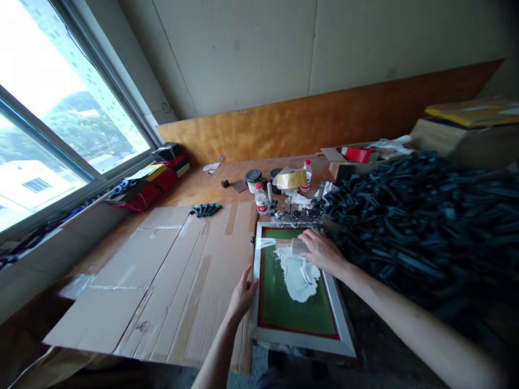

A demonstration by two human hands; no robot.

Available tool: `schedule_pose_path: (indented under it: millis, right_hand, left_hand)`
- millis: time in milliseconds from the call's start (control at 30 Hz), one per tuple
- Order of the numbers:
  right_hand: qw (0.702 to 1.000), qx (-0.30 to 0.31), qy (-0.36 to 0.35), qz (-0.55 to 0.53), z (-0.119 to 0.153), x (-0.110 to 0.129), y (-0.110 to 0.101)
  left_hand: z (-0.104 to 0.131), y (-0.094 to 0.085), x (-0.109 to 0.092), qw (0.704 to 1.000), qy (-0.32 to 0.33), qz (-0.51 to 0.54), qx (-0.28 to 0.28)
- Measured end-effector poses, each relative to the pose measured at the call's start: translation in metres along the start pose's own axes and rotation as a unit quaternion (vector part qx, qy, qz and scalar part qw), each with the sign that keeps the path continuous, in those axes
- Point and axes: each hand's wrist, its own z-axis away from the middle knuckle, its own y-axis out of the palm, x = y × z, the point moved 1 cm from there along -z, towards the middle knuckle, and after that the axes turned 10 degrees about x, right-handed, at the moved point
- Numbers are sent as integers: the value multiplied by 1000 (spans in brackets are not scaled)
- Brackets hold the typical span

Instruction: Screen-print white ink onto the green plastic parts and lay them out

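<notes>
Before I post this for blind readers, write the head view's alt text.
The right hand holds a pale, flat piece at white paste on a green framed screen; the left hand is at its left edge, beside flattened cardboard.

No readable text, numbers or signs in view. Nearer red-capped bottle (261, 200) on the counter (190, 185): red-and-white label, lettering too small to make out. Second red-capped bottle (307, 177), farther back: can't read anything on it either. Cardboard sheet (162, 286): small dark mark toward the front edge, can't tell if print. Yellow package (466, 113), far right: pale patch, nothing legible
</notes>
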Motion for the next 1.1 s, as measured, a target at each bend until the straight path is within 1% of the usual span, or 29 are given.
schedule_pose_path:
  millis: [67, 133, 167, 233, 300, 367, 400, 467, 500, 567, 633, 667, 733, 800, 833, 900, 1000, 1067, 1100]
  right_hand:
    - [998, 62, 12, 14, -1, 17, 9]
    - [996, 81, 21, 24, 11, 28, 21]
    - [996, 81, 10, 29, 21, 32, 27]
    - [995, 81, -55, 35, 43, 37, 34]
    - [986, 84, -144, 26, 62, 38, 34]
    - [974, 98, -206, 4, 70, 35, 26]
    - [969, 113, -220, -11, 69, 33, 21]
    - [968, 129, -212, -34, 63, 30, 15]
    - [973, 117, -197, -39, 59, 31, 15]
    - [982, 53, -180, -30, 58, 35, 21]
    - [981, -10, -193, -15, 66, 40, 32]
    - [978, -21, -208, -13, 73, 42, 36]
    - [975, 3, -222, -24, 81, 42, 38]
    - [979, 49, -194, -48, 75, 40, 29]
    - [982, 62, -168, -61, 65, 38, 21]
    - [989, 68, -106, -76, 37, 33, 4]
    - [998, 41, -10, -41, -6, 19, -23]
    - [999, -6, 38, -11, -19, 0, -40]
    - [997, -42, 58, -13, -19, -13, -46]
  left_hand:
    - [-4, -1, 5, 1000, 10, -27, 3]
    - [-4, -3, 7, 999, 26, -40, 9]
    - [-4, -4, 7, 998, 31, -43, 14]
    - [-3, -4, 7, 998, 35, -45, 22]
    - [-1, -4, 6, 998, 27, -46, 22]
    - [0, -4, 4, 999, 17, -48, 18]
    - [0, -3, 3, 999, 12, -50, 15]
    - [1, -3, 1, 999, 6, -49, 11]
    - [2, -3, 0, 999, 4, -47, 11]
    - [2, -4, -2, 999, 2, -40, 11]
    - [2, -4, -2, 999, 2, -32, 11]
    - [3, -4, -2, 1000, 3, -28, 11]
    - [3, -4, -3, 1000, 4, -17, 14]
    - [4, -4, -4, 1000, 8, 0, 21]
    - [4, -5, -6, 1000, 12, 10, 25]
    - [8, -8, -13, 999, 22, 34, 34]
    - [18, -17, -34, 995, 33, 79, 51]
    - [26, -26, -55, 990, 33, 123, 67]
    - [30, -31, -68, 986, 36, 144, 69]
